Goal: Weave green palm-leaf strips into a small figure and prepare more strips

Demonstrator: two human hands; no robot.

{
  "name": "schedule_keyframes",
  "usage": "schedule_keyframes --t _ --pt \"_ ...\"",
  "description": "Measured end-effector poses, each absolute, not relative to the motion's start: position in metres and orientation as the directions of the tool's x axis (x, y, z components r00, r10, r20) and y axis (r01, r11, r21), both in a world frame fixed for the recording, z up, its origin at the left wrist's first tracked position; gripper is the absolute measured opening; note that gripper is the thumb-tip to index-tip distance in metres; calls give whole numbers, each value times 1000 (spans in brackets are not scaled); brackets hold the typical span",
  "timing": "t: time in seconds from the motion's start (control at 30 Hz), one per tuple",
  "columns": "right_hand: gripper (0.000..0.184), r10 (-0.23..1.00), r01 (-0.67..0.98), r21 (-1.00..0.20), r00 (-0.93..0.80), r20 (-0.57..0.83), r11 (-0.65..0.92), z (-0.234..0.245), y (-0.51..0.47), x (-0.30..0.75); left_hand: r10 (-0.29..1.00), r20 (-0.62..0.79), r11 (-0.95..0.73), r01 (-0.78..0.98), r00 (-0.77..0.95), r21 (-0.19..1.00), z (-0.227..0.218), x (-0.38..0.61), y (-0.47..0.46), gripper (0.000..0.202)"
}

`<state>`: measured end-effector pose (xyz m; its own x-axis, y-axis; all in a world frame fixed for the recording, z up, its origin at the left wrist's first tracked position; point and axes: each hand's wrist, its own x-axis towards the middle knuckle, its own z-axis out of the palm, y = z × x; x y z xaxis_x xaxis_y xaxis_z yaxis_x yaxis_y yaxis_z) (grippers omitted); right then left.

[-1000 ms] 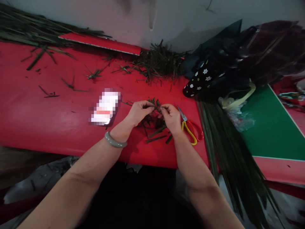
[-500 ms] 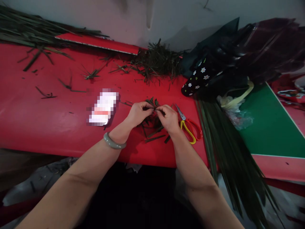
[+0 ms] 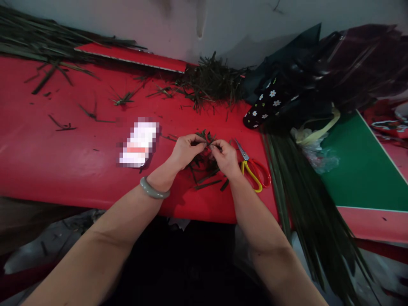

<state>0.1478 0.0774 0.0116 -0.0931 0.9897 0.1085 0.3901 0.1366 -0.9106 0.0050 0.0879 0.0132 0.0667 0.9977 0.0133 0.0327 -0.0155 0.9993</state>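
Currently, head view: both hands meet over the front half of the red worktop [image 3: 95,170], nearer its right edge than the middle.
Left hand [image 3: 184,151]: closed, thumb and forefinger pinching the small leaf piece from its left side.
Right hand [image 3: 225,157]: closed likewise, fingertips pinching it from the right, just beside the left fingertips.
Small leaf piece [image 3: 202,134]: dark green, between the two sets of fingertips, short ends poking up beyond them; its exact form is too small to tell.
Bracelet [image 3: 154,189]: grey-green, around the left wrist.
Cut strips [image 3: 207,185]: scattered beneath and in front of the hands, towards the worktop's front edge.
Scissors [image 3: 245,157]: one yellow handle, one red, lying just beside the right hand, blades pointing to the back edge.
Phone [image 3: 138,142]: lit, its screen pixelated, lying left of the left hand.
Long leaves [image 3: 299,191]: a bundle along the worktop's right edge, hanging over towards the front.
Leaf scraps [image 3: 216,83]: heaped at the back edge, against the wall.
Red board [image 3: 134,57]: along the back edge, left of that heap.
Other long leaves [image 3: 47,36]: piled across the back left corner.
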Motion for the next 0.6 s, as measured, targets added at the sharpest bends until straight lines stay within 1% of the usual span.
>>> schedule_keyframes --t 0.03,0.1,0.2,0.27,0.43,0.6 --pt "10 994 305 -949 -93 59 85 12 77 146 998 0 1 -8 64 1000 14 6 88 10" --pt "13 995 160 -987 -97 -4 11 11 76 143 997 -39 46 -94 72 994 14 7 87 9" --pt "18 995 30 -999 -88 -41 -39 8 76 140 990 -94 112 -187 103 976 15 8 86 8" --pt "19 997 10 -999 -70 -35 -34 5 76 139 986 -109 134 -215 123 967 15 8 86 7" --pt "14 1000 72 -997 -22 6 8 1 78 143 982 -111 144 -217 155 965 17 9 84 5" --pt "15 999 54 -999 -45 4 7 3 76 142 991 -97 112 -184 89 976 19 11 83 8"
